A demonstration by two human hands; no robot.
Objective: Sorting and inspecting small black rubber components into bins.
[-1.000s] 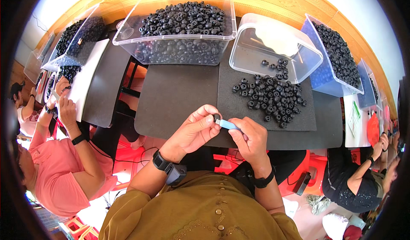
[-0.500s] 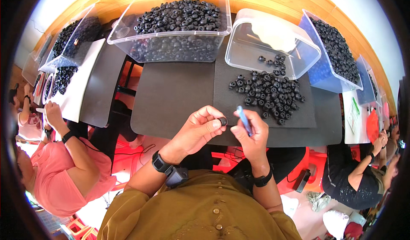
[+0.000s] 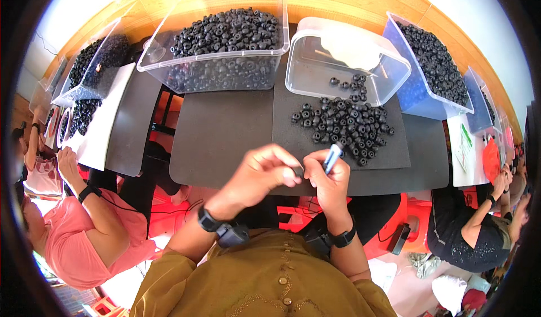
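While the left hand (image 3: 264, 173) pinches a small black ring (image 3: 299, 172) between its fingertips at the near edge of the dark mat (image 3: 225, 131), the right hand (image 3: 329, 179) grips a blue tool (image 3: 332, 157), tip pointing up, just beside that ring. A pile of black rings (image 3: 346, 126) lies beyond, before a tilted clear tub (image 3: 345, 60).

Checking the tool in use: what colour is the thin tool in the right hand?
Blue; the thin tool shows best in the head view, held upright.
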